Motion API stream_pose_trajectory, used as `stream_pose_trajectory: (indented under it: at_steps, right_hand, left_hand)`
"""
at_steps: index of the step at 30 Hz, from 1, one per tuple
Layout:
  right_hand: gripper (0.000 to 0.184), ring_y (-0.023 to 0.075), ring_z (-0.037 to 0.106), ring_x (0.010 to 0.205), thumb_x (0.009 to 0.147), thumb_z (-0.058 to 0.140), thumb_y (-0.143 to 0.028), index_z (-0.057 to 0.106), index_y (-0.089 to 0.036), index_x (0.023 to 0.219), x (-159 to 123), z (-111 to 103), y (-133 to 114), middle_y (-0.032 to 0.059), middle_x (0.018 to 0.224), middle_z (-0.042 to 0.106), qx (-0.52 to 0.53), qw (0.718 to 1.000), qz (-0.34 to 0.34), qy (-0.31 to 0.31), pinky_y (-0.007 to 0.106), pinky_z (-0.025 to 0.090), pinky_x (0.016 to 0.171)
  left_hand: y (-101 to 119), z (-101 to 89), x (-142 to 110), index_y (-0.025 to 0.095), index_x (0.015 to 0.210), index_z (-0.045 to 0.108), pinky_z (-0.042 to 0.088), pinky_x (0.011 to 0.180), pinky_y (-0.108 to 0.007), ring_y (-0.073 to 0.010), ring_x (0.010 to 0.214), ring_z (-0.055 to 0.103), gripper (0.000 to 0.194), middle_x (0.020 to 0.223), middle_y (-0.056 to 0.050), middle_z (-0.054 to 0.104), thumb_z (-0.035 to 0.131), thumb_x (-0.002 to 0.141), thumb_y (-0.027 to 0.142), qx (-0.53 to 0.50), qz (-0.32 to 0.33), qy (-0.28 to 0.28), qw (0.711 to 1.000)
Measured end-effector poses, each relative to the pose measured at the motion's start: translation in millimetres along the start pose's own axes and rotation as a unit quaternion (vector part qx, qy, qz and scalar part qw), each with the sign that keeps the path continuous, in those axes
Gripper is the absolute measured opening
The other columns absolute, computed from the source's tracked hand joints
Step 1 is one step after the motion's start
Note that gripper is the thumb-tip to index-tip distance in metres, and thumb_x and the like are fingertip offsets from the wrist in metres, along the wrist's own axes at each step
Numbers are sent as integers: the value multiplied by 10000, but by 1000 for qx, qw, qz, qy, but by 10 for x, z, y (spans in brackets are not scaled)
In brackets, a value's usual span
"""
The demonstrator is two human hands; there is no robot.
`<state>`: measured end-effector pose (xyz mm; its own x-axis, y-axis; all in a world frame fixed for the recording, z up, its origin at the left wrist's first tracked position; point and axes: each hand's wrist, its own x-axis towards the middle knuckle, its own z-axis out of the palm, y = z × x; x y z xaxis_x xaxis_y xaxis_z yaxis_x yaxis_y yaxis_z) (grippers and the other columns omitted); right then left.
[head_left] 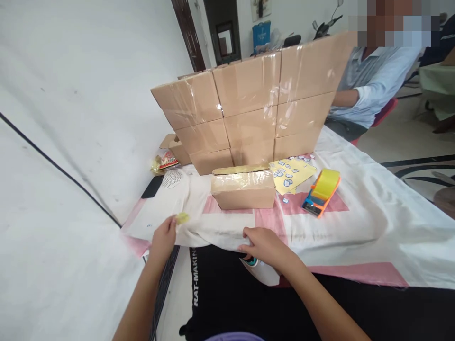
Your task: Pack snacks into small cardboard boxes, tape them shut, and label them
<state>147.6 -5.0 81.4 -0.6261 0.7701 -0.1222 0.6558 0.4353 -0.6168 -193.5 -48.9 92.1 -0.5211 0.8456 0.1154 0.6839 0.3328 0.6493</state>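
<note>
My left hand (164,239) pinches a small piece of yellowish tape (182,218) over the front left of the cloth-covered table. My right hand (265,244) is at the table's front edge, thumb and forefinger apart, with nothing visible between them. Just below it shows a white item (261,271) with a teal and black mark, whose kind I cannot make out. Beyond both hands lies a small cardboard box (245,196), its top strip covered in clear tape. An orange and blue tape dispenser (314,206) with a yellow roll rests to the right.
Taped cardboard boxes (249,113) stand stacked behind the small box. Yellow sheets with small stickers (293,173) lie right of it. A black phone (152,187) and white perforated object (173,179) sit at left. Another person (377,90) sits at the far right.
</note>
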Motion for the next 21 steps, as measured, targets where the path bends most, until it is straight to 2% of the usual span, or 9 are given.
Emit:
stream_pose_trajectory:
  at_steps: [3,6,9,11,13,15,18,21]
  right_hand:
    - [209,176,616,728,974,590,-384,609,-207,864,126,139,-15,10,799,692,-20,999,-43,20,277,251,607]
    - [225,160,598,663,986,564,-309,608,-197,797,238,350,-12,-1,745,680,-68,993,-66,64,297,249,612]
    - [249,158,562,610,971,548,-208,585,-194,725,314,592,32,-5,660,627,-123,968,-86,199,326,262,629]
    - [279,161,531,596,971,544,-169,564,-200,695,342,710,63,-9,623,582,-143,942,-116,280,337,273,643]
    - [292,164,503,587,975,556,-153,549,-206,688,359,765,79,-14,608,555,-151,929,-136,310,342,277,644]
    - [286,165,492,586,970,574,-142,541,-209,695,376,770,76,-15,610,547,-152,927,-135,315,344,278,638]
    - [295,157,481,574,965,589,-134,520,-213,689,409,750,49,-23,601,531,-148,926,-123,325,340,286,632]
    - [311,143,468,546,968,597,-159,508,-215,675,437,757,20,-33,584,515,-138,928,-98,333,334,295,620]
  left_hand:
    - [-293,-197,681,141,1110,655,531,630,-315,-211,729,660,375,918,-92,715,448,853,319,-20,-32,26,999]
    - [-425,-390,1487,122,1166,614,521,626,-264,-147,685,632,350,907,-56,697,426,898,245,-31,-29,44,998]
    - [-458,-543,2294,89,1280,523,515,711,-254,-111,699,602,367,886,-18,694,472,933,193,-19,-17,87,996]
    - [-459,-611,2766,62,1181,567,495,801,-266,-106,751,574,289,866,-7,690,561,917,178,7,-9,116,993]
    - [-462,-649,3153,60,1080,613,456,903,-290,-111,825,543,209,895,-11,683,614,907,177,37,2,144,989]
    - [-476,-653,3444,63,1078,628,401,998,-327,-128,925,513,193,981,-28,676,594,931,184,66,10,173,983]
    - [-537,-574,3707,42,1096,631,328,1069,-390,-173,1112,461,211,1139,-88,653,518,966,165,108,16,200,974]
    - [-655,-407,3805,24,941,662,301,1075,-423,-218,1271,419,141,1315,-161,596,559,914,114,149,23,170,974]
